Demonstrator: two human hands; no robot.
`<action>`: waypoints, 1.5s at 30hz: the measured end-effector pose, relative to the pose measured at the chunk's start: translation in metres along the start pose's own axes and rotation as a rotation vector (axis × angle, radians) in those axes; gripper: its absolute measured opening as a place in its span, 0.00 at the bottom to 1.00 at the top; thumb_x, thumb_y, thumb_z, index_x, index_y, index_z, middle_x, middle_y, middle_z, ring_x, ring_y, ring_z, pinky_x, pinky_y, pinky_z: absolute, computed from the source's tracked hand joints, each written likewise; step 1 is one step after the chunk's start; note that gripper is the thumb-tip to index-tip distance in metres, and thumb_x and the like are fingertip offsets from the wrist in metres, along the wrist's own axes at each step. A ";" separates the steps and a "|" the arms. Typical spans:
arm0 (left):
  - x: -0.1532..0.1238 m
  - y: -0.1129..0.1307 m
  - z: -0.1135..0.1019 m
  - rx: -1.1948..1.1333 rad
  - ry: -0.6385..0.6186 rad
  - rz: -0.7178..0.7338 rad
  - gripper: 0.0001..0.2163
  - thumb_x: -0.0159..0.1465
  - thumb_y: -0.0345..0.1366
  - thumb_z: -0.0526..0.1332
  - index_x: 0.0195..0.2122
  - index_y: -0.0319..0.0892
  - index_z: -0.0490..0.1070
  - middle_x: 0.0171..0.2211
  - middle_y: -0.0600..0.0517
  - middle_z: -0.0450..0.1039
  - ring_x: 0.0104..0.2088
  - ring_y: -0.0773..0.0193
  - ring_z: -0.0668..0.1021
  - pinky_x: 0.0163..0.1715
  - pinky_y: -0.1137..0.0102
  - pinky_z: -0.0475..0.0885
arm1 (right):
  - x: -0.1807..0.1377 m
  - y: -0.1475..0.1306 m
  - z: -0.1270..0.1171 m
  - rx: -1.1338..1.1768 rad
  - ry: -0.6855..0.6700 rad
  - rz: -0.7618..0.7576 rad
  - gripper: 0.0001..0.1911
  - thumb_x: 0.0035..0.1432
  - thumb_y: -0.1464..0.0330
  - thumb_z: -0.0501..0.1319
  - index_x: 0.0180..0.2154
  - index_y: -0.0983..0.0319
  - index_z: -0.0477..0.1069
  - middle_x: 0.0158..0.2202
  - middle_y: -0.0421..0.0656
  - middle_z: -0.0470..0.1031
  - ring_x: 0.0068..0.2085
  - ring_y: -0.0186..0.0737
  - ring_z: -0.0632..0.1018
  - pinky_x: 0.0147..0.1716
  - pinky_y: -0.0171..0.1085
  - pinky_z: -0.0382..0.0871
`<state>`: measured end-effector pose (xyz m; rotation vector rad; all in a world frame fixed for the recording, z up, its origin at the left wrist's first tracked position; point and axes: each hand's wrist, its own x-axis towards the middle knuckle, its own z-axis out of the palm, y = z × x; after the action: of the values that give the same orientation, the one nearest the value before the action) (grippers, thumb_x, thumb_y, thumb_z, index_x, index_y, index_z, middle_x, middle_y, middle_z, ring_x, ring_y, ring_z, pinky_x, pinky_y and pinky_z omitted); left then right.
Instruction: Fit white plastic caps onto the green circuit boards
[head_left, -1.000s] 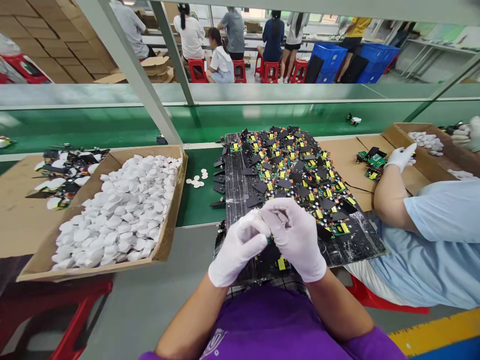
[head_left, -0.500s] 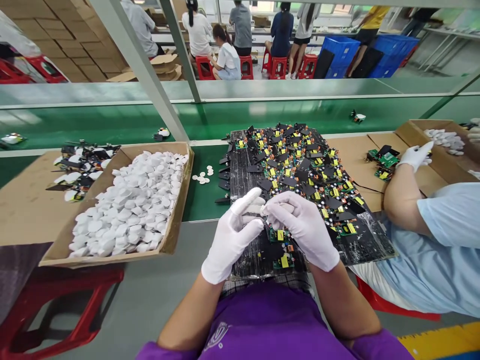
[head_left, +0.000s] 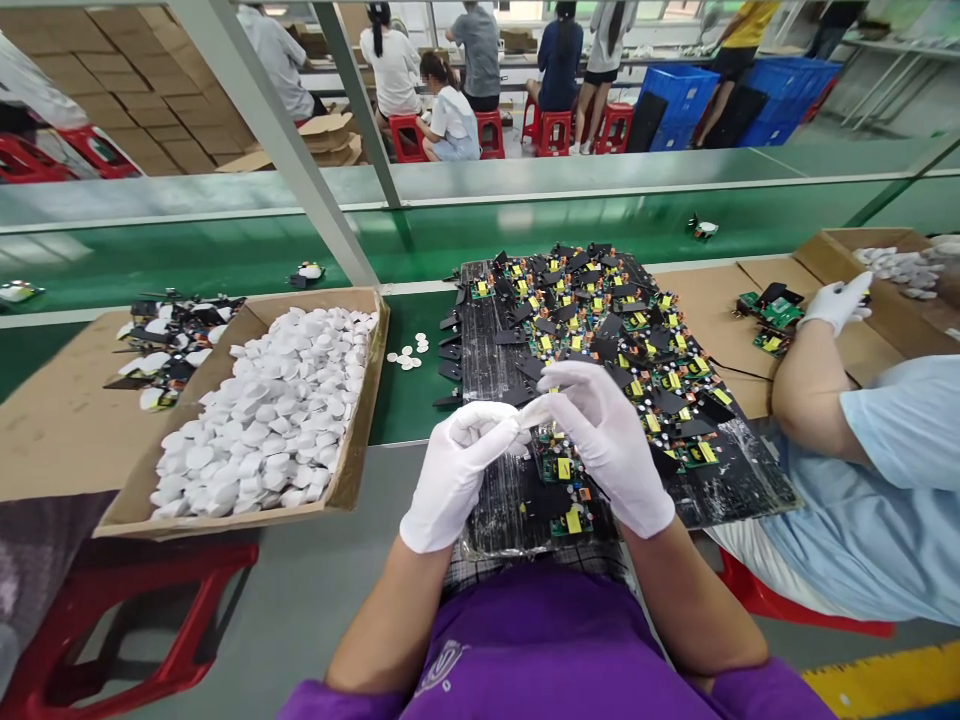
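My left hand (head_left: 456,475), in a white glove, is closed with thumb and fingertips pinched together. My right hand (head_left: 613,445), gloved too, pinches from the other side. A small flat white piece (head_left: 534,413) shows between the fingertips of both hands; white on white, its outline is hard to make out. Below and beyond them, a black board (head_left: 491,505) carries many green circuit boards (head_left: 557,468) with yellow-labelled parts and black plates. To the left, a cardboard tray (head_left: 358,440) holds a heap of white pieces (head_left: 262,420).
Several white discs (head_left: 409,358) lie on the green surface between tray and board. Assembled units (head_left: 176,345) are piled at the far left. A conveyor (head_left: 465,232) runs behind. At right, a co-worker's gloved hand (head_left: 834,303) is near a cardboard box (head_left: 832,250). A metal post (head_left: 300,170) slants at left.
My left hand's fingers, spread apart before, have closed in a pinch at the white piece. My right hand's fingertips have shifted slightly. The units on the conveyor have moved left.
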<state>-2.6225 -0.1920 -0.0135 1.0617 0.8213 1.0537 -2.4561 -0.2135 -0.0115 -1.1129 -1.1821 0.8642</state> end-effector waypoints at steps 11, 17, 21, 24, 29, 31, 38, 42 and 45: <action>-0.001 0.000 -0.001 0.160 0.016 0.118 0.04 0.58 0.35 0.70 0.29 0.41 0.79 0.32 0.52 0.77 0.35 0.66 0.75 0.40 0.72 0.70 | -0.014 -0.003 0.004 -0.277 -0.109 -0.212 0.04 0.62 0.65 0.65 0.39 0.58 0.76 0.37 0.42 0.77 0.36 0.36 0.75 0.36 0.36 0.69; -0.001 -0.002 -0.003 0.121 -0.010 0.107 0.06 0.60 0.37 0.68 0.30 0.41 0.76 0.30 0.53 0.74 0.32 0.67 0.74 0.36 0.72 0.70 | -0.008 -0.001 0.003 -0.090 -0.159 0.034 0.09 0.63 0.63 0.63 0.32 0.60 0.73 0.33 0.40 0.74 0.34 0.34 0.73 0.34 0.34 0.66; -0.001 -0.001 0.000 0.061 0.036 0.070 0.09 0.60 0.40 0.69 0.33 0.41 0.73 0.31 0.53 0.74 0.29 0.68 0.75 0.33 0.73 0.71 | -0.007 0.002 0.004 -0.021 -0.186 0.121 0.11 0.65 0.61 0.61 0.34 0.61 0.72 0.32 0.39 0.73 0.32 0.33 0.72 0.34 0.33 0.66; -0.003 0.001 0.003 0.065 0.027 0.043 0.17 0.55 0.40 0.72 0.44 0.42 0.74 0.34 0.52 0.76 0.33 0.67 0.76 0.37 0.72 0.73 | -0.007 0.003 0.006 -0.113 -0.189 0.035 0.08 0.65 0.63 0.60 0.34 0.60 0.72 0.34 0.39 0.74 0.34 0.34 0.73 0.35 0.33 0.66; -0.006 0.006 0.005 0.299 0.065 0.088 0.17 0.53 0.39 0.74 0.43 0.42 0.79 0.43 0.48 0.78 0.38 0.63 0.78 0.41 0.71 0.74 | -0.007 0.003 0.007 -0.288 -0.188 -0.155 0.06 0.65 0.66 0.60 0.35 0.60 0.71 0.35 0.41 0.73 0.36 0.36 0.72 0.37 0.36 0.65; -0.006 0.008 0.004 0.348 0.104 0.110 0.09 0.56 0.38 0.72 0.36 0.41 0.80 0.37 0.49 0.79 0.35 0.65 0.77 0.38 0.72 0.73 | -0.007 0.003 0.006 -0.275 -0.215 -0.141 0.06 0.66 0.66 0.59 0.36 0.60 0.70 0.36 0.41 0.72 0.37 0.36 0.72 0.37 0.35 0.65; -0.005 0.012 -0.009 0.294 0.084 0.073 0.08 0.54 0.37 0.72 0.29 0.40 0.76 0.27 0.53 0.74 0.27 0.69 0.72 0.30 0.74 0.68 | -0.006 0.005 0.004 -0.111 -0.297 0.043 0.11 0.67 0.62 0.57 0.34 0.60 0.68 0.33 0.39 0.70 0.34 0.34 0.71 0.35 0.34 0.64; -0.006 0.009 -0.009 0.388 0.070 0.087 0.10 0.56 0.37 0.72 0.27 0.39 0.73 0.27 0.54 0.73 0.28 0.69 0.71 0.30 0.74 0.67 | -0.006 0.007 0.005 -0.174 -0.309 -0.029 0.08 0.67 0.64 0.58 0.35 0.60 0.68 0.33 0.39 0.69 0.34 0.34 0.71 0.35 0.34 0.64; -0.007 0.008 -0.008 0.456 0.077 0.133 0.11 0.57 0.38 0.71 0.26 0.40 0.70 0.26 0.55 0.70 0.26 0.70 0.70 0.29 0.74 0.66 | -0.007 0.006 0.006 -0.272 -0.313 -0.164 0.05 0.66 0.67 0.58 0.36 0.60 0.67 0.34 0.40 0.69 0.34 0.35 0.70 0.37 0.35 0.65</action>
<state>-2.6339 -0.1954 -0.0081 1.4821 1.0975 1.0476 -2.4631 -0.2173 -0.0194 -1.1031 -1.6656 0.7842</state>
